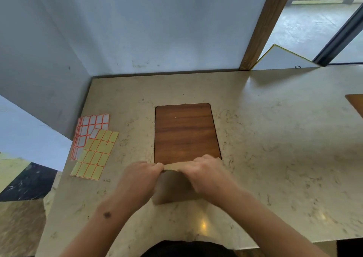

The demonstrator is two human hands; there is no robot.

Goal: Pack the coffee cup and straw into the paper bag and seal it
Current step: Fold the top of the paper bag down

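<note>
Hands work together on the one paper bag (pixel 172 188), which stands on the desk (pixel 275 138) just in front of the wooden inlay panel (pixel 186 132). The left hand (pixel 141 176) and right hand (pixel 206 172) each pinch the bag's top edge, folding it over; sealing looks under way. No cup or straw shows, so both are presumably inside. Next comes a sticker: two label sheets, one white (pixel 90 127), one yellow (pixel 96 154), lie left of the panel, so one hand must let go.
</note>
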